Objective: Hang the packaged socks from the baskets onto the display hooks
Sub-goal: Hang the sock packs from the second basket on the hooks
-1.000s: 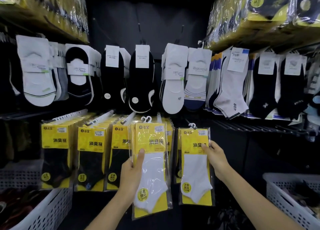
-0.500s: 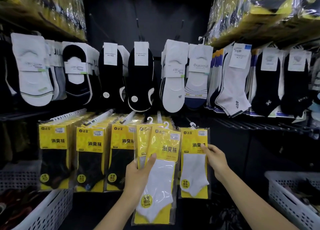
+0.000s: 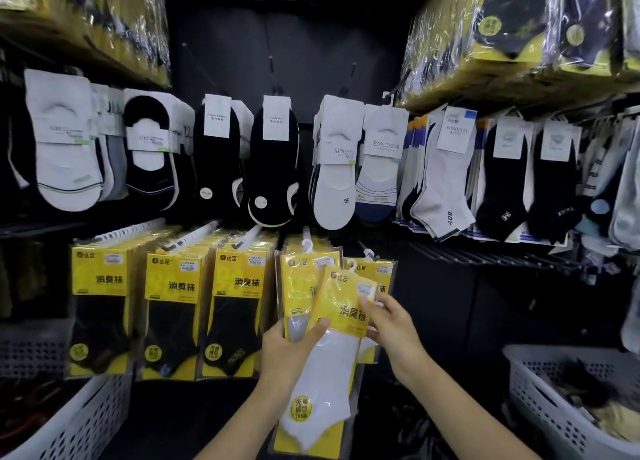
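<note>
Two slim forearms and hands of one person, seen from the wearer's own viewpoint. The left forearm [image 3: 242,421] is bare from the bottom edge of the view up to the left hand [image 3: 287,352]. The right forearm [image 3: 460,400] is bare in the same way up to the right hand [image 3: 391,324]. The fingers are slender, and the nails are too small to make out.

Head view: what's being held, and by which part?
The tilted white-sock pack, in both hands: left hand grips its left edge mid-height; right hand pinches the yellow card's right edge.
</note>
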Demonstrator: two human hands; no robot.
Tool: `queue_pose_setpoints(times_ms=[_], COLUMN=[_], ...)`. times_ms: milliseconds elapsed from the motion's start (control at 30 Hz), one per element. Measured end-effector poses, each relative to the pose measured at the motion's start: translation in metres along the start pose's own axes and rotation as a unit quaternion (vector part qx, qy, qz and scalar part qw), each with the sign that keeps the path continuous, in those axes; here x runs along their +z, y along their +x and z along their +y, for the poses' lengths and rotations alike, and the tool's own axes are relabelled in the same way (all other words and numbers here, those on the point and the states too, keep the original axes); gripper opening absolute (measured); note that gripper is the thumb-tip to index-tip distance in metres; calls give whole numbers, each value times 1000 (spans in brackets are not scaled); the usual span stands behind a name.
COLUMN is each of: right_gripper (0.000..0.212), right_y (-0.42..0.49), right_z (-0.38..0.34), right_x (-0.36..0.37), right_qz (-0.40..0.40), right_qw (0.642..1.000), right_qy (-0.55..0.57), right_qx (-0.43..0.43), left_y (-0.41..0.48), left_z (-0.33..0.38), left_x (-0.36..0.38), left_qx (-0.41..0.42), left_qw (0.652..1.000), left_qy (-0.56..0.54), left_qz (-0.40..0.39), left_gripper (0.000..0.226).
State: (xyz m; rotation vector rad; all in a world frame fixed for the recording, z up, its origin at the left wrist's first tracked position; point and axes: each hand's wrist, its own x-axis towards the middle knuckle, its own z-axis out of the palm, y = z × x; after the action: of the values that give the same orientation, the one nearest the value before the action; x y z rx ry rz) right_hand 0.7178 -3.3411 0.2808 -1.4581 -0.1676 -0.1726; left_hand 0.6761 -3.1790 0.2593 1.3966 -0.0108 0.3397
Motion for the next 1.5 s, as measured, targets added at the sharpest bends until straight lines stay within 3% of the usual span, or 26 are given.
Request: queue_pose_setpoints(times_ms=[100,233,333,533,767,867,1033,1200,1267,1367,1433,1500], right_gripper=[17,8,9,10,11,8,28,20,19,21,26,25], right_y=[2,7,16,42,63,72,82,66,54,33,20,11], right_z=[1,4,2,-11,4,15,36,46,39,20,12,11], right_x=[-12,-35,-50,-52,-40,-39,-41,-45,-40,-24,-17,-17], right_qz=[39,133,184,146,93,121,215,286,236,102,21,-7], right_qw=[999,989,982,988,995,992,976,956,971,995,1000,999], right_qy=[33,62,49,20,17,11,-13,-27,-21,-4,5,19], right_qx=[13,20,-5,-56,-43,-30,30,55,25,-2,-12,-24], left_y=[0,7,14,25,32,33,33,32,30,26,21,17], left_z=[4,6,7,6,-1,-3,-5,-10,-15,-22,-27,-30], left_x=[-2,-17,-28,-33,-33,-29,-21,-14,-8,4,16,27], left_qx=[-1,48,83,100,109,117,115,99,93,75,68,68], left_qw=[1000,995,990,989,988,988,991,994,995,995,992,987], left_qy=[-11,60,96,94,95,90,61,49,48,45,53,73], left_qz=[23,61,67,57,57,52,27,6,-4,-51,-97,-130], left_gripper=[14,39,44,40,41,45,47,44,44,36,42,37])
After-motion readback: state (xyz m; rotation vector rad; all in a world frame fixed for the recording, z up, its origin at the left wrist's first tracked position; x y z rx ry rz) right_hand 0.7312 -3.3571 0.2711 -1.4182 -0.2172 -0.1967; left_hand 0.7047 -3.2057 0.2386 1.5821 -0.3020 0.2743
